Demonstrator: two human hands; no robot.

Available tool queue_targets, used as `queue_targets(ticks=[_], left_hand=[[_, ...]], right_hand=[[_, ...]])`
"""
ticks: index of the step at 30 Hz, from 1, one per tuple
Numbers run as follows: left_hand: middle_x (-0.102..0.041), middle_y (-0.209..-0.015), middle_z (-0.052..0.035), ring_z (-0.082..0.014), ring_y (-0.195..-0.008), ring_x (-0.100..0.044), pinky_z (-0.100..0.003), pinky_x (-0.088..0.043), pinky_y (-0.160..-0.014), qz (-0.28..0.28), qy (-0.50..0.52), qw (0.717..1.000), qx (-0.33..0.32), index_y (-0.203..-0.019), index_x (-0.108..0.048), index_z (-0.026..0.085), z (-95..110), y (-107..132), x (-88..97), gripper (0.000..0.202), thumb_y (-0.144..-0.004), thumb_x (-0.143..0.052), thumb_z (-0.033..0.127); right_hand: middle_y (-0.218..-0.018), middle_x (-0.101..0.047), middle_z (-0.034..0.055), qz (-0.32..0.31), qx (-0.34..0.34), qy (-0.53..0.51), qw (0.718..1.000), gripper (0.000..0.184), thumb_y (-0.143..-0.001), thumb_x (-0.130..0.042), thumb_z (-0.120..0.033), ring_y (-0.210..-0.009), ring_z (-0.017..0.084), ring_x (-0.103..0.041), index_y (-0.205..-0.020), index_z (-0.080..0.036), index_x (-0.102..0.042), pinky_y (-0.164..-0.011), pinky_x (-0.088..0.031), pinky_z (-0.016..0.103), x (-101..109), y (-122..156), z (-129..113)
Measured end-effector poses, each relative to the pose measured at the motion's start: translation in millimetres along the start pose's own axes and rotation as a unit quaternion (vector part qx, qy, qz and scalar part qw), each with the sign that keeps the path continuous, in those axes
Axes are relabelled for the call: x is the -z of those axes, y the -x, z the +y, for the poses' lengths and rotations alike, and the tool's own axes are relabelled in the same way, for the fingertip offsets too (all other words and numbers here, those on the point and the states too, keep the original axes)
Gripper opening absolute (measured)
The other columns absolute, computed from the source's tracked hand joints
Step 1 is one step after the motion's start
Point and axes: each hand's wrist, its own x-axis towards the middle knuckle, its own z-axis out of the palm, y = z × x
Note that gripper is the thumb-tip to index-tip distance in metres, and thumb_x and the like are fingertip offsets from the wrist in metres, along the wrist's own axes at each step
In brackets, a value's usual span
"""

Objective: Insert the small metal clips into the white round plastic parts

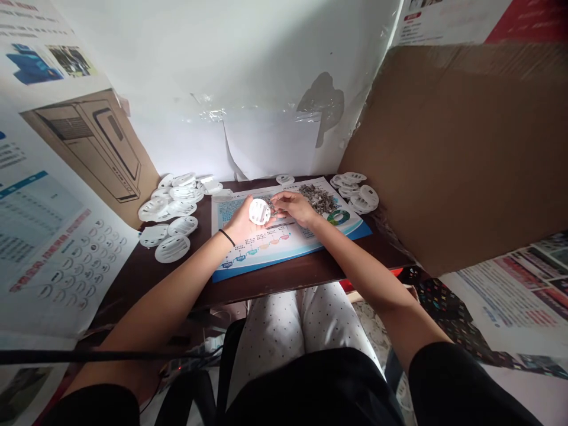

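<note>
My left hand point(241, 222) is closed around a white round plastic disc point(259, 211) with slots in it, held tilted up over the printed sheet point(293, 248). Just to the right of the disc, my right hand point(294, 207) has its thumb and fingertips drawn together in a pinch. Whatever they hold is too small to make out. Beyond my right hand, a heap of small grey metallic-looking pieces point(318, 200) lies on the sheet.
White discs point(173, 198) are piled on the table's left side, and another pile point(357, 190) is at the right. A single disc point(284, 178) lies by the back wall. Cardboard panels point(461, 148) enclose the dark table point(284, 281) on both sides.
</note>
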Motion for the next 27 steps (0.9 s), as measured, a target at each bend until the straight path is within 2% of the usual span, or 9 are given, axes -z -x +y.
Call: queue_targets(ticks=[3, 7, 11, 15, 19, 23, 27], left_hand=[[-0.068, -0.081, -0.0130, -0.0228, -0.074, -0.069, -0.034, -0.057, -0.065, 0.010, 0.000, 1.000, -0.012, -0.101, -0.058, 0.010, 0, -2, 0.5, 0.041, -0.098, -0.034, 0.042], [-0.068, -0.078, -0.0127, -0.0225, -0.073, -0.069, -0.034, -0.057, -0.067, 0.009, 0.005, 1.000, -0.001, -0.098, -0.059, 0.010, 1, -1, -1.1, 0.042, -0.098, -0.034, 0.043], [-0.068, -0.078, -0.0120, -0.0233, -0.070, -0.069, -0.032, -0.055, -0.059, 0.003, 0.001, 1.000, 0.005, -0.103, -0.058, 0.009, 1, 2, -3.3, 0.043, -0.098, -0.032, 0.043], [-0.068, -0.077, -0.0123, -0.0244, -0.066, -0.069, -0.028, -0.048, -0.049, 0.001, -0.021, 1.000, 0.010, -0.100, -0.059, 0.010, 2, 4, -2.6, 0.045, -0.098, -0.027, 0.042], [-0.067, -0.078, -0.0122, -0.0256, -0.070, -0.070, -0.028, -0.046, -0.049, -0.010, -0.019, 1.000, 0.004, -0.094, -0.060, 0.011, 2, 2, -0.1, 0.046, -0.098, -0.026, 0.041], [-0.066, -0.075, -0.0102, -0.0252, -0.069, -0.068, -0.029, -0.045, -0.050, -0.012, -0.021, 1.000, -0.015, -0.095, -0.060, 0.013, 0, -1, 1.7, 0.039, -0.096, -0.029, 0.036], [-0.064, -0.071, -0.0086, -0.0240, -0.066, -0.066, -0.030, -0.046, -0.050, -0.020, -0.032, 0.999, -0.030, -0.092, -0.060, 0.013, -1, 1, 1.7, 0.036, -0.095, -0.031, 0.035]], right_hand=[[-0.066, -0.066, -0.0007, 0.007, -0.014, -0.040, 0.999, 0.024, -0.058, -0.082, -0.026, -0.066, 0.011, -0.063, -0.072, -0.017, -0.065, -0.059, -0.051, 0.022, 1, -2, 2], [-0.065, -0.067, -0.0004, 0.006, -0.006, -0.063, 0.998, 0.025, -0.058, -0.083, -0.027, -0.058, 0.009, -0.059, -0.072, -0.016, -0.066, -0.052, -0.046, 0.019, 3, -4, 3], [-0.072, -0.070, 0.0014, 0.004, 0.008, -0.058, 0.998, 0.021, -0.062, -0.081, -0.028, -0.063, 0.011, -0.064, -0.073, -0.016, -0.066, -0.060, -0.052, 0.023, 1, -4, 2], [-0.073, -0.070, 0.0023, 0.016, 0.036, -0.013, 0.999, 0.022, -0.062, -0.080, -0.028, -0.063, 0.013, -0.064, -0.073, -0.016, -0.065, -0.064, -0.055, 0.027, -3, -4, 3], [-0.072, -0.067, 0.0013, 0.025, 0.097, 0.045, 0.994, 0.024, -0.066, -0.076, -0.033, -0.064, 0.014, -0.064, -0.079, -0.017, -0.064, -0.065, -0.055, 0.029, -6, -3, 4], [-0.071, -0.065, 0.0009, 0.042, 0.171, 0.133, 0.975, 0.023, -0.073, -0.068, -0.040, -0.063, 0.014, -0.063, -0.080, -0.018, -0.064, -0.064, -0.053, 0.028, -9, 1, 2], [-0.070, -0.065, 0.0016, 0.059, 0.200, 0.190, 0.959, 0.021, -0.077, -0.063, -0.040, -0.063, 0.015, -0.062, -0.078, -0.019, -0.064, -0.063, -0.050, 0.027, -12, 7, -3]])
